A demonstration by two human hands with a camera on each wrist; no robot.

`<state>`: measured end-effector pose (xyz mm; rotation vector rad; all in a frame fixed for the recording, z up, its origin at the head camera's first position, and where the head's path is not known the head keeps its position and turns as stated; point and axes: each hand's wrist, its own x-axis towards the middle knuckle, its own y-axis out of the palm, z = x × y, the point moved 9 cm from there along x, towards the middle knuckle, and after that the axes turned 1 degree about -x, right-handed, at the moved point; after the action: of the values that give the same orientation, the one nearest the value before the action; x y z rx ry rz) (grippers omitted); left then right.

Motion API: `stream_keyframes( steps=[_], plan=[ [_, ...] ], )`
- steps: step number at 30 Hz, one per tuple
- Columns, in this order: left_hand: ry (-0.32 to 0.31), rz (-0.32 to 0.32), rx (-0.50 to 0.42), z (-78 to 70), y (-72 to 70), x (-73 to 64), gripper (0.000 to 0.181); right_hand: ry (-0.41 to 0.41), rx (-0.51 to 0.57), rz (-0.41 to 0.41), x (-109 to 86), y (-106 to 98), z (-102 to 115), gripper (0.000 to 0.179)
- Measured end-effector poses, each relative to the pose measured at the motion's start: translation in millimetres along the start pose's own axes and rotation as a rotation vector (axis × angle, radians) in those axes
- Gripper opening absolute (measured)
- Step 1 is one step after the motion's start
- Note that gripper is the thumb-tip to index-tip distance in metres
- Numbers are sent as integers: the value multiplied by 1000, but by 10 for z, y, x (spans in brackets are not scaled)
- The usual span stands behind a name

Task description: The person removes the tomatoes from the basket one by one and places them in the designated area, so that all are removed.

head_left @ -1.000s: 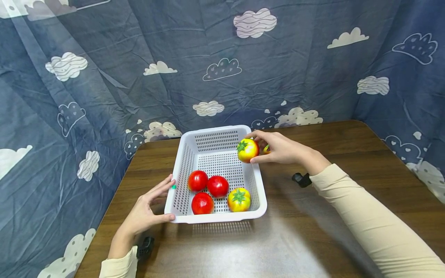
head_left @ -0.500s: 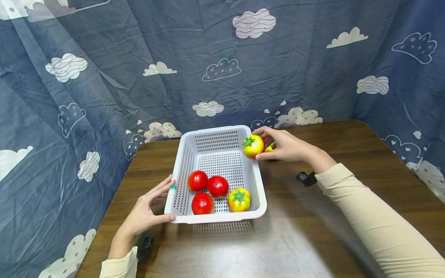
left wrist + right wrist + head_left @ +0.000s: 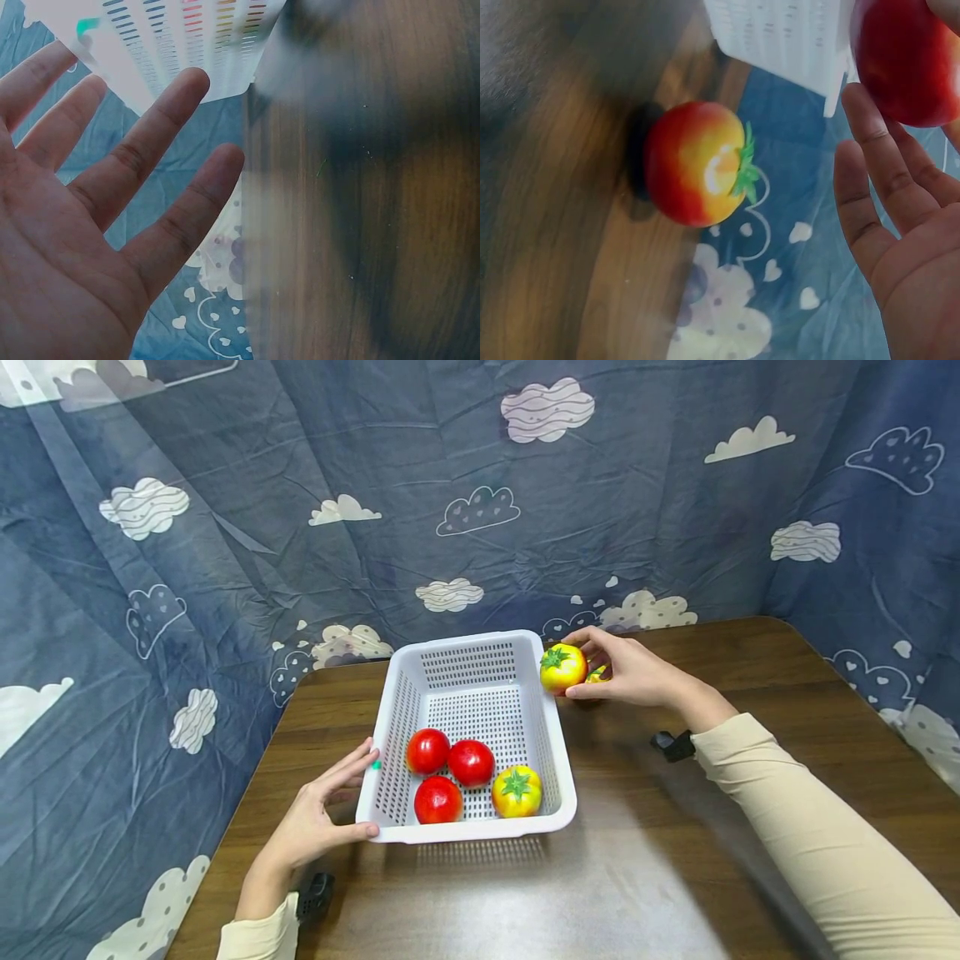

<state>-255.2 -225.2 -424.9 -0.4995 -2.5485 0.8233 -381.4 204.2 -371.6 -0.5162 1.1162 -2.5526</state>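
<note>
Past the right rim of a white perforated basket point(image 3: 472, 832), my right hand point(image 3: 637, 672) grips a red-and-yellow tomato point(image 3: 562, 669) between thumb and fingers, its green calyx facing up. Another red-and-yellow tomato point(image 3: 697, 165) rests on the table; in the head view the right hand partly covers it. My left hand point(image 3: 311, 827) touches the basket's left side and front left corner, its fingers straight and spread in the left wrist view. Inside the basket, three red tomatoes point(image 3: 471, 764) lie near the front, beside a yellow tomato point(image 3: 517, 791) with a green calyx.
The basket stands on a dark brown wooden table point(image 3: 637, 860). A blue curtain point(image 3: 405, 568) with cloud prints hangs behind the table and along its left side. A small black device point(image 3: 672, 745) sits at the right cuff, another black device point(image 3: 315, 896) at the left.
The right hand has carried its tomato rightward and slightly back, from over the basket's inside to past its right rim. The left hand and the basket stay put.
</note>
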Motion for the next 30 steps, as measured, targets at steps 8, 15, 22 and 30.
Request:
stream_keyframes(
  steps=[8, 15, 22, 30],
  plan=[
    [-10, -4, 14, 16, -3, 14, 95, 42, 53, -39, -46, -72, -227, 74],
    [4, -7, 10, -4, 5, 12, 95, 64, 113, -58, -118, -127, -376, 73],
    [-8, -4, 13, 7, 0, -3, 95, 80, 162, -74, -181, -182, -456, 74],
    [-21, -3, 18, 33, -2, 10, 95, 146, 145, -72, -269, -217, -626, 76]
  ],
)
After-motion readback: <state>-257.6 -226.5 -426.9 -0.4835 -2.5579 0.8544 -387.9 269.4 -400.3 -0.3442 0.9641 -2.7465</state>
